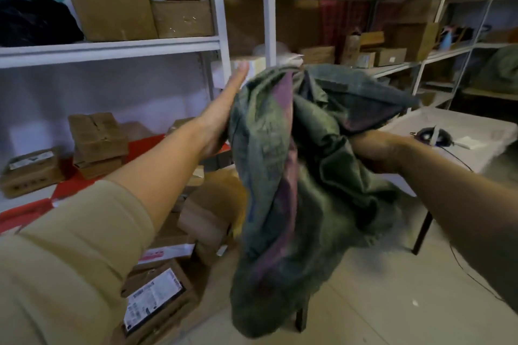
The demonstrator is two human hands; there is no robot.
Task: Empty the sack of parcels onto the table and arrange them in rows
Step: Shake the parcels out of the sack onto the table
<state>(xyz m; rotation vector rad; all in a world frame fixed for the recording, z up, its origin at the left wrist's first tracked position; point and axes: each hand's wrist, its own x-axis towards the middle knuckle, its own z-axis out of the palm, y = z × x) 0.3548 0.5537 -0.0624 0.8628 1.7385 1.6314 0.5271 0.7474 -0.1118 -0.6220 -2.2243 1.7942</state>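
A limp green woven sack (294,165) with purple stripes hangs in the air in the middle of the view. My left hand (224,109) lies flat against the sack's left side with its fingers straight. My right hand (375,151) grips the bunched cloth on the sack's right side. Several brown cardboard parcels (207,216) with white labels lie in a heap on a table with a red cover (25,218) below my left arm. Part of the heap is hidden behind the sack and my arm.
White metal shelves (112,49) with cardboard boxes stand at the left and along the back. A white table (454,126) with a black device and a cable stands at the right. Tiled floor (392,302) shows below the sack.
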